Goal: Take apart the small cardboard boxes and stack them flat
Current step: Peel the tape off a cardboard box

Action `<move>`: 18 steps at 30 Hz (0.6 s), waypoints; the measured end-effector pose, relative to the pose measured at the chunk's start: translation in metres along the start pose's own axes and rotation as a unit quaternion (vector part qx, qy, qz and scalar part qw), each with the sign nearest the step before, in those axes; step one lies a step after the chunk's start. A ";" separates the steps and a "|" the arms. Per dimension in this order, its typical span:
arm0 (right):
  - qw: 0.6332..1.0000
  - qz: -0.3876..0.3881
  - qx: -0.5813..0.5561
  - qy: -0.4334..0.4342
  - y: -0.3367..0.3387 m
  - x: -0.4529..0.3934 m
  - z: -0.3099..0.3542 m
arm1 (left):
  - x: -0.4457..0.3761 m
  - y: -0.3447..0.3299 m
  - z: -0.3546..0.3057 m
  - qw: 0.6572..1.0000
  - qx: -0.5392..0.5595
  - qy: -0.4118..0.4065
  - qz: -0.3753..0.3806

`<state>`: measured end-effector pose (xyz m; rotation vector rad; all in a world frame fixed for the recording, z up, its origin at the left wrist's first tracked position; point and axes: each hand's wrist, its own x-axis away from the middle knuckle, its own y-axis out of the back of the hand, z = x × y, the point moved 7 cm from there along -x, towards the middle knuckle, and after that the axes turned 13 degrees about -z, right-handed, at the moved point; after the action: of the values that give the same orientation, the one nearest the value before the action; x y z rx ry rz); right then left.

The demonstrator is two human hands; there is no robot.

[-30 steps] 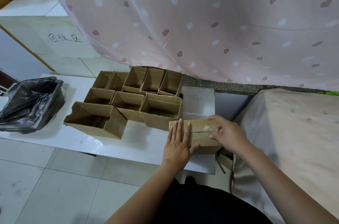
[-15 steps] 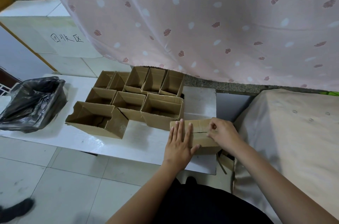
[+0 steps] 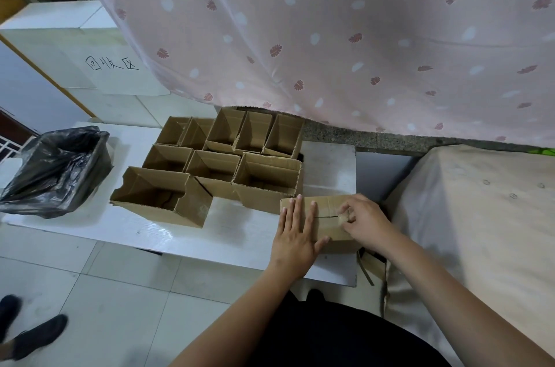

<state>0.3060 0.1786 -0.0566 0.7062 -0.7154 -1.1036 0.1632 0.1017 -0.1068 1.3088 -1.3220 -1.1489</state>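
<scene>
Pink leaf-print curtain (image 3: 330, 36) is hanging behind the white table (image 3: 240, 234). Open brown cardboard boxes (image 3: 216, 162) are sitting clustered mid-table. The closed brown cardboard box (image 3: 327, 207) is lying at the table's right edge: left hand (image 3: 295, 239) pressing flat with straight fingers, right hand (image 3: 365, 222) pinching clear tape (image 3: 342, 218).

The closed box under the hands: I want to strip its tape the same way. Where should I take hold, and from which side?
Probably at the tape's loose end by the centre seam of the closed box, where the right hand pinches it. Come from above on the right and pull along the seam, while the left hand presses flat on the left part of the top.
</scene>
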 end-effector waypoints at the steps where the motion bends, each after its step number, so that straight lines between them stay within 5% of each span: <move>1: 1.000 -0.006 0.011 0.002 0.001 -0.001 0.000 | 0.000 0.001 0.000 1.000 0.000 0.000 0.000; 11: 0.995 -0.088 -0.002 0.036 0.023 0.000 -0.003 | 0.000 0.003 -0.001 1.000 0.002 -0.003 0.019; 18: 0.998 -0.070 0.002 -0.006 0.036 0.004 -0.021 | -0.001 0.003 -0.001 1.000 0.000 -0.006 0.029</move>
<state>0.3430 0.1885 -0.0399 0.7634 -0.6861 -1.2343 0.1634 0.1025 -0.1042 1.2568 -1.3599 -1.1194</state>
